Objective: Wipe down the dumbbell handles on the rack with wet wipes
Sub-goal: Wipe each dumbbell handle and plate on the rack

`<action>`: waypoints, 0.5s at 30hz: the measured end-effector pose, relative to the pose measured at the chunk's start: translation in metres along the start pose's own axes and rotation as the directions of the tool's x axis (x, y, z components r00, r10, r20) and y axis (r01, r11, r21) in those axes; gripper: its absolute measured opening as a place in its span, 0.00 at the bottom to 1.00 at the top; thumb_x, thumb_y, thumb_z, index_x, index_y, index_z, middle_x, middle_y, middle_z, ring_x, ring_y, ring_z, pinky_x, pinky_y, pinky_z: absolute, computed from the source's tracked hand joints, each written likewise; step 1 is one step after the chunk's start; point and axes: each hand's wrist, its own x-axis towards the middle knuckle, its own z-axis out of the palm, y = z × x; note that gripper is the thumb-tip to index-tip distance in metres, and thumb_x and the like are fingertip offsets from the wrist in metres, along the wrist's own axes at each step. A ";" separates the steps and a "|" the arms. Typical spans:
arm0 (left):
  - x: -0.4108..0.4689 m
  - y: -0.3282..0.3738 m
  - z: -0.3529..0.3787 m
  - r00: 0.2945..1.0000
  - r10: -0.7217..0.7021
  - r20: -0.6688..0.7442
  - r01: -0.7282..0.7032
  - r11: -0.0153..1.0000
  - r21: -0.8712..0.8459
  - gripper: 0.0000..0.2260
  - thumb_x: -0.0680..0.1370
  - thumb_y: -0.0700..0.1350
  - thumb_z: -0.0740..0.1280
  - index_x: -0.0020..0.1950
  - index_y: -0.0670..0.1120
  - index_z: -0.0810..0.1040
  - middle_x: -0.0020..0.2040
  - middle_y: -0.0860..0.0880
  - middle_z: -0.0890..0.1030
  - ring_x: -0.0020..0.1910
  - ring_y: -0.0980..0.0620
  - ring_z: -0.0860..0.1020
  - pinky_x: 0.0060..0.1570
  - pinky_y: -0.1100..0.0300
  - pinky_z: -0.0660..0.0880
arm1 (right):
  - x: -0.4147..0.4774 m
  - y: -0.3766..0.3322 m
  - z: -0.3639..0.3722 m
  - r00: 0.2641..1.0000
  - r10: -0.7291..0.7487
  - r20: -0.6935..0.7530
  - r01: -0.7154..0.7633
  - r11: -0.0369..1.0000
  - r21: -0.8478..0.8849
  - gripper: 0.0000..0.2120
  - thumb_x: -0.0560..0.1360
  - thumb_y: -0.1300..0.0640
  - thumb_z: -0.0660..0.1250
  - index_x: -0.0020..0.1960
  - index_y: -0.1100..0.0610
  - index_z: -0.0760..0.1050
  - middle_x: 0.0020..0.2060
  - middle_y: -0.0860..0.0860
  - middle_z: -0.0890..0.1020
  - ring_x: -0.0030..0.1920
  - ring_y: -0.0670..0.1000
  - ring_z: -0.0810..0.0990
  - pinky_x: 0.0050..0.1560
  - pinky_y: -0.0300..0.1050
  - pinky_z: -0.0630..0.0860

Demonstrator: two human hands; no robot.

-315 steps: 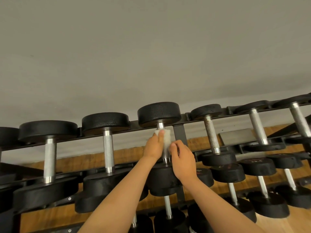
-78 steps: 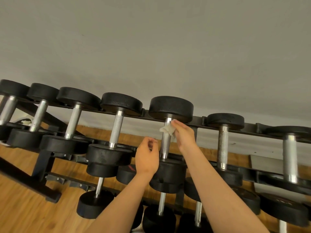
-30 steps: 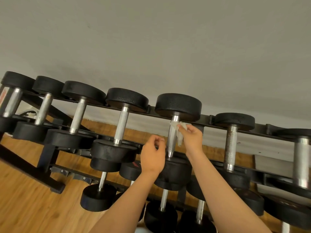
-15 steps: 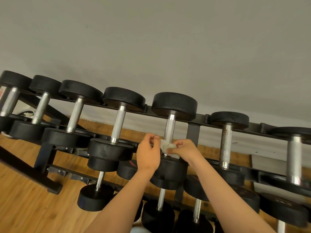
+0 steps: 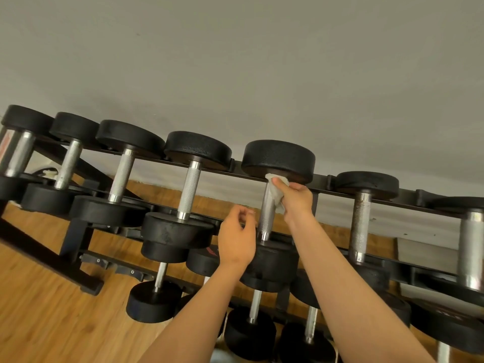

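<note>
I am rubbing this handle [image 5: 266, 213], right fingers [image 5: 285, 188] pinching the wipe [image 5: 276, 191] at its top, left fingers [image 5: 242, 214] curled empty beside it; next I slide down.

Wipe [image 5: 277, 191] on handle [image 5: 266, 216] top, right hand [image 5: 297, 200] over it, left hand [image 5: 237, 238] beside.

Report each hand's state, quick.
Left hand: loosely curled, holding nothing, beside the handle.
Right hand: closed on the wet wipe, pressing it against the handle's top.
</note>
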 end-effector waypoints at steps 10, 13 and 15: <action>-0.003 0.004 -0.002 1.000 0.017 0.013 -0.017 1.000 0.006 0.07 0.82 0.47 0.61 0.45 0.50 0.74 0.41 0.50 0.81 0.39 0.55 0.78 0.36 0.68 0.69 | -0.043 0.017 -0.034 0.940 -0.297 0.170 0.329 0.919 -0.216 0.09 0.73 0.65 0.72 0.47 0.53 0.76 0.41 0.43 0.82 0.41 0.40 0.81 0.36 0.30 0.76; -0.004 0.005 -0.004 0.999 0.030 0.025 -0.029 1.000 -0.009 0.08 0.82 0.45 0.61 0.43 0.52 0.73 0.41 0.49 0.81 0.40 0.56 0.78 0.37 0.69 0.68 | -0.065 0.025 -0.058 0.866 -0.395 0.307 0.480 0.828 -0.290 0.17 0.76 0.65 0.68 0.56 0.45 0.77 0.50 0.41 0.81 0.51 0.39 0.80 0.48 0.32 0.77; -0.005 0.005 -0.006 0.998 0.046 0.049 -0.045 0.999 -0.028 0.08 0.82 0.44 0.61 0.44 0.51 0.73 0.40 0.51 0.80 0.40 0.59 0.78 0.38 0.70 0.68 | -0.080 0.034 -0.073 0.840 -0.459 0.289 0.539 0.766 -0.350 0.17 0.78 0.64 0.66 0.58 0.44 0.77 0.56 0.40 0.79 0.57 0.38 0.77 0.56 0.31 0.74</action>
